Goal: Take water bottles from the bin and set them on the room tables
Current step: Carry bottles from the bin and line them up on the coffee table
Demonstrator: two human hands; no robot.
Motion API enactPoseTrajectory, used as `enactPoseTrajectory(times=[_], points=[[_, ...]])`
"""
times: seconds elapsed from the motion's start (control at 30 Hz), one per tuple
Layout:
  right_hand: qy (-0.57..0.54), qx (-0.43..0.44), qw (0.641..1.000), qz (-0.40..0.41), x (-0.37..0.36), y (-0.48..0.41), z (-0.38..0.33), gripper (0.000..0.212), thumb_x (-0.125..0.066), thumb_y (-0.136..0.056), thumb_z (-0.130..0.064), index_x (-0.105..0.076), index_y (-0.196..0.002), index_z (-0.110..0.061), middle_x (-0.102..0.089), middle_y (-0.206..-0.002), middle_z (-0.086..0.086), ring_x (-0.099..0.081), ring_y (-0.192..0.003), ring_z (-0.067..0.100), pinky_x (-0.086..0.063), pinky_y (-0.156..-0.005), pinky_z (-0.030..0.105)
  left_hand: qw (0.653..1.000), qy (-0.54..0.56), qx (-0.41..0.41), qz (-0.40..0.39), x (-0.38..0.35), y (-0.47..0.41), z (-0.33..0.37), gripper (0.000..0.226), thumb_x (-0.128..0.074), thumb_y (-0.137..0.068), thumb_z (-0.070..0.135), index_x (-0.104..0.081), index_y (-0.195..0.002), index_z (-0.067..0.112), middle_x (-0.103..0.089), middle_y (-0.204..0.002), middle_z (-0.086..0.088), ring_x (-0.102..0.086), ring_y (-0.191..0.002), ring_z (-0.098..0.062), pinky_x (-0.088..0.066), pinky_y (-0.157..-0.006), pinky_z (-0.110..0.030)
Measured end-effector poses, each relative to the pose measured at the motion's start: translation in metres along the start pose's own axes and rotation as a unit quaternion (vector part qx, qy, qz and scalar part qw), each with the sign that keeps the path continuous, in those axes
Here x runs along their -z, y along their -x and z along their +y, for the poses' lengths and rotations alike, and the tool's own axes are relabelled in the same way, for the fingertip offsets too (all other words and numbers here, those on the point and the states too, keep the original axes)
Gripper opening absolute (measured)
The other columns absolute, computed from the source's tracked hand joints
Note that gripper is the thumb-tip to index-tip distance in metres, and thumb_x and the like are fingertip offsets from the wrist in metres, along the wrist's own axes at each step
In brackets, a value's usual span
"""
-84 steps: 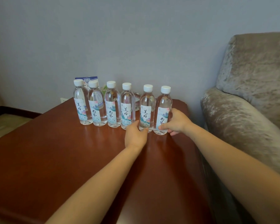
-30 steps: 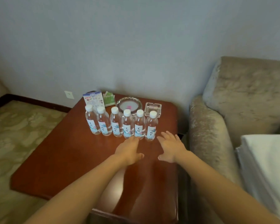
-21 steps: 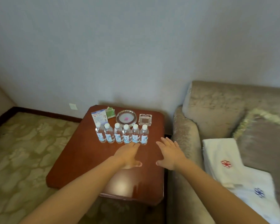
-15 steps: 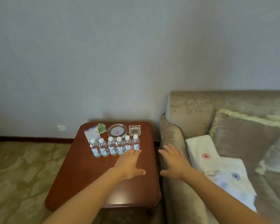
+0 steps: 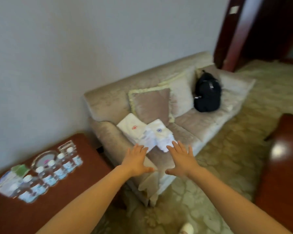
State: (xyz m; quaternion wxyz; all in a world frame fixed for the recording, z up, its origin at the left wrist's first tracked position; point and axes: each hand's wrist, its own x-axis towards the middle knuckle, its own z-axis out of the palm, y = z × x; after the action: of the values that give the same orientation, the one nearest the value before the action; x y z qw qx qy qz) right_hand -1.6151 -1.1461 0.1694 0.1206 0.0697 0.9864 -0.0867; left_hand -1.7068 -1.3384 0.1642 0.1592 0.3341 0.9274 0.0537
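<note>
Both are spread flat and empty, left hand (image 5: 135,160) and right hand (image 5: 181,159). Bottles (image 5: 49,174) stand rowed on the table (image 5: 91,163). I'd locate the bin, unseen here, before reaching.

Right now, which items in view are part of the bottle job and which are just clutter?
Job: water bottles, side table under them, left hand, right hand, both open, empty. Bin not in view.
Lying about: sofa, cushions, folded towels, black backpack, glass dish.
</note>
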Motion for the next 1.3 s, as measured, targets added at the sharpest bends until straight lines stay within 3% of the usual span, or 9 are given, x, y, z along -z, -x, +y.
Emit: enactPoseTrajectory(times=[0.13,0.27,0.6,0.97,1.3], points=[[-0.036,-0.112,0.993,0.029,0.003,0.072,0.074,0.102,-0.065,-0.085,-0.055,-0.003,-0.159,-0.022,0.014,-0.167,0.004,0.019,-0.152,0.024,0.011,-0.12,0.056,0.993,-0.018,-0.112,-0.022,-0.003,-0.028,0.093,0.101,-0.057,-0.085,0.066,-0.007,-0.157,0.017,-0.003,-0.165,-0.005,0.006,-0.152,-0.027,0.002,-0.121,-0.049],[-0.062,-0.21,0.974,0.056,0.002,0.147,0.15,0.105,-0.067,-0.083,-0.055,-0.003,-0.16,-0.022,0.013,-0.167,0.003,0.019,-0.152,0.023,0.011,-0.12,0.057,0.974,-0.032,-0.224,-0.029,-0.014,-0.048,0.206,0.105,-0.061,-0.082,0.066,-0.011,-0.157,0.013,-0.005,-0.165,-0.007,0.002,-0.152,-0.027,-0.007,-0.122,-0.043],[-0.075,-0.413,0.902,0.097,-0.012,0.387,0.344,0.105,-0.066,-0.082,-0.057,-0.004,-0.16,-0.021,0.009,-0.167,0.005,0.018,-0.152,0.025,0.01,-0.12,0.057,0.908,-0.028,-0.412,-0.076,-0.081,-0.035,0.541,0.107,-0.067,-0.08,0.06,-0.008,-0.158,0.017,0.0,-0.166,0.001,0.009,-0.152,-0.015,-0.011,-0.122,-0.037],[-0.105,-0.6,0.779,0.147,-0.033,0.614,0.465,0.105,-0.066,-0.083,-0.058,-0.004,-0.159,-0.021,0.007,-0.167,0.006,0.016,-0.153,0.026,0.01,-0.12,0.058,0.805,-0.071,-0.58,-0.102,-0.142,0.038,0.813,0.105,-0.066,-0.081,0.063,-0.01,-0.158,0.018,-0.003,-0.166,0.001,0.007,-0.152,-0.017,-0.014,-0.121,-0.041],[-0.115,-0.729,0.652,0.175,-0.054,0.799,0.544,0.102,-0.065,-0.085,-0.056,-0.004,-0.16,-0.022,0.007,-0.167,0.004,0.015,-0.153,0.025,0.008,-0.121,0.057,0.682,-0.119,-0.712,-0.122,-0.201,0.109,1.03,0.107,-0.064,-0.081,0.063,-0.007,-0.157,0.013,0.0,-0.165,-0.002,0.009,-0.152,-0.02,-0.009,-0.122,-0.039]])
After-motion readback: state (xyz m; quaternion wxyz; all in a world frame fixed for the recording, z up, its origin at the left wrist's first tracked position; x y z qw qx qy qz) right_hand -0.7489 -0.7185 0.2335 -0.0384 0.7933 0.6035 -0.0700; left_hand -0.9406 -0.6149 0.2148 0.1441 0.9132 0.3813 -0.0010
